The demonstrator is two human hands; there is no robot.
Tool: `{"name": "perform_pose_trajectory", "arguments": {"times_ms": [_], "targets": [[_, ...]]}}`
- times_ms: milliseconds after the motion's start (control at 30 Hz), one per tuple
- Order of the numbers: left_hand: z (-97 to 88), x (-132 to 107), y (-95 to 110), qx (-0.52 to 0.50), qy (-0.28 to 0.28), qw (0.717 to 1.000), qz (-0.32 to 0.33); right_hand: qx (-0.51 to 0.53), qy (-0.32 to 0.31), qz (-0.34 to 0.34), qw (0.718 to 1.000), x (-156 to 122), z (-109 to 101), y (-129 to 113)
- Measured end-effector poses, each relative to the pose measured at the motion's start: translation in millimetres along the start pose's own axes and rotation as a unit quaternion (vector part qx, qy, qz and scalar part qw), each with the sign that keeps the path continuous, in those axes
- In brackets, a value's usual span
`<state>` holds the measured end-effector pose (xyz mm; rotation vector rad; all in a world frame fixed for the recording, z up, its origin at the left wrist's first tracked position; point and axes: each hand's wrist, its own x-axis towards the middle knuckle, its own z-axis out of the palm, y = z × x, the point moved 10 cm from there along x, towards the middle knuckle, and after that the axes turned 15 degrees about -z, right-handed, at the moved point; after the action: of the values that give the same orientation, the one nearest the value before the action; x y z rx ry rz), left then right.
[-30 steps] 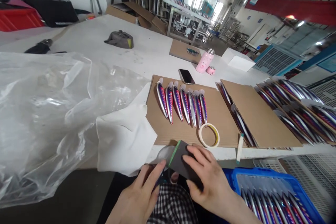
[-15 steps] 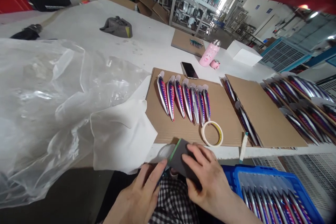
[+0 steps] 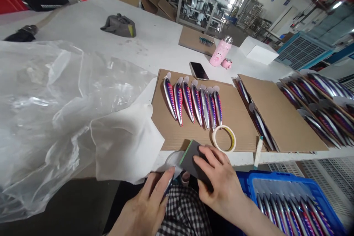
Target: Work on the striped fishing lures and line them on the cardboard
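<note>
My left hand [image 3: 148, 199] is closed around a fishing lure [image 3: 169, 185], most of which the fingers hide. The lure's clear rounded lip [image 3: 172, 159] sticks out at the table's front edge. My right hand [image 3: 217, 173] grips a dark grey sanding sponge [image 3: 193, 159] with a green edge, held right against or just over the lip; contact cannot be made out. Beyond the hands, several purple, pink and silver lures [image 3: 197, 105] lie side by side on a cardboard sheet [image 3: 177, 138]. A roll of masking tape [image 3: 233, 140] rests by their tails.
A white cloth [image 3: 124, 143] and a large clear plastic bag [image 3: 55, 118] cover the left side. To the right are stacked cardboard layers [image 3: 287, 114] with lures and a blue bin [image 3: 287, 176] of lures below. A phone [image 3: 198, 70] and pink bottle [image 3: 220, 53] stand behind.
The sanding sponge and my right hand have shifted slightly up and to the right, showing more of the lip. My left hand stays nearly still, and the view has tilted a little.
</note>
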<state>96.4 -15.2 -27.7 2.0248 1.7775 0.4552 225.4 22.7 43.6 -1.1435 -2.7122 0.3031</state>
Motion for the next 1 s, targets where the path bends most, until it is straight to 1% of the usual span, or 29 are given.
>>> {"name": "perform_pose_trajectory", "arguments": {"times_ms": [100, 133, 267, 400, 433, 533, 567, 667, 700, 800, 833, 933, 967, 1000], "targets": [[-1.4, -0.4, 3.0, 0.003, 0.009, 1.0, 0.018, 0.016, -0.032, -0.042, 0.998, 1.8, 6.2, -9.0], [-1.8, -0.3, 3.0, 0.002, 0.012, 1.0, 0.019, 0.015, -0.035, -0.045, 0.998, 2.0, 6.5, -9.8], [-1.1, 0.2, 0.6, 0.005, 0.011, 1.0, 0.012, -0.015, 0.005, -0.003, 1.0, 1.0, -2.4, -0.6], [-0.3, -0.1, 0.6, 0.011, 0.015, 1.0, 0.01, 0.006, -0.037, -0.052, 0.998, 3.4, 7.1, -9.3], [-0.3, -0.1, 0.2, 0.008, 0.015, 1.0, 0.008, 0.002, -0.034, -0.046, 0.998, 3.5, 6.4, -7.7], [1.0, -0.1, -0.4, 0.001, 0.002, 1.0, 0.003, -0.015, 0.002, 0.001, 1.0, 1.5, -1.1, 1.8], [0.6, -0.2, 0.1, 0.004, 0.002, 1.0, 0.006, -0.013, 0.002, -0.002, 1.0, 1.2, -0.7, 0.9], [-1.1, -0.5, 1.6, 0.01, 0.008, 1.0, 0.02, 0.009, -0.032, -0.051, 0.998, 1.9, 7.8, -10.0], [-0.4, -0.2, 1.0, 0.009, 0.004, 1.0, 0.019, 0.008, -0.032, -0.051, 0.998, 2.0, 7.9, -10.1], [2.5, 0.3, -1.6, 0.004, -0.011, 1.0, 0.013, -0.015, 0.002, -0.011, 1.0, 1.7, 0.6, -1.0], [2.8, -0.2, -0.9, 0.006, -0.011, 1.0, 0.017, -0.017, 0.002, -0.012, 1.0, 2.2, 0.5, -0.7], [1.7, -2.5, 2.4, 0.027, -0.002, 0.999, 0.031, -0.004, -0.032, -0.057, 0.998, 4.3, 8.2, -8.6], [1.8, -2.9, 2.7, 0.036, -0.001, 0.999, 0.031, -0.005, -0.034, -0.056, 0.998, 4.3, 8.7, -8.5], [1.8, -3.2, 2.8, 0.045, -0.002, 0.999, 0.031, -0.011, -0.025, -0.041, 0.999, 3.8, 6.8, -5.6]]}}
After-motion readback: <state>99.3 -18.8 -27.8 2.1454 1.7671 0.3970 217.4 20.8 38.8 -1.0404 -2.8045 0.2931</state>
